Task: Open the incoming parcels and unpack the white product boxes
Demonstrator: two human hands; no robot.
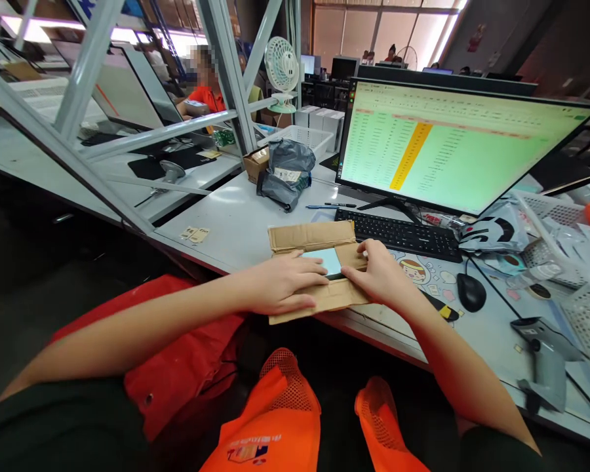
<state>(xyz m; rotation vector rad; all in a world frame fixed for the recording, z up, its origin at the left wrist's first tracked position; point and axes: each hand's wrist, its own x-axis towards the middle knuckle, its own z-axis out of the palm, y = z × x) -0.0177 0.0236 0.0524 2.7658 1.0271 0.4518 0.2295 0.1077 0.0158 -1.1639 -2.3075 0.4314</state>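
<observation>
A small brown cardboard box (pixel 311 236) lies open at the near edge of the table, with a pale blue flat item (pixel 327 259) inside it. My left hand (pixel 284 283) rests on the box's left part, fingers stretched over the near flap and touching the blue item. My right hand (pixel 379 275) presses the right side of the box, fingers curled against the flap and the item's edge.
A black keyboard (pixel 398 233), a mouse (pixel 471 292) and a monitor (pixel 452 147) stand behind the box. A grey poly bag (pixel 285 172) lies at the back left, a barcode scanner (pixel 545 360) and white baskets (pixel 587 314) at right. Another person (pixel 204 92) sits beyond the metal rack.
</observation>
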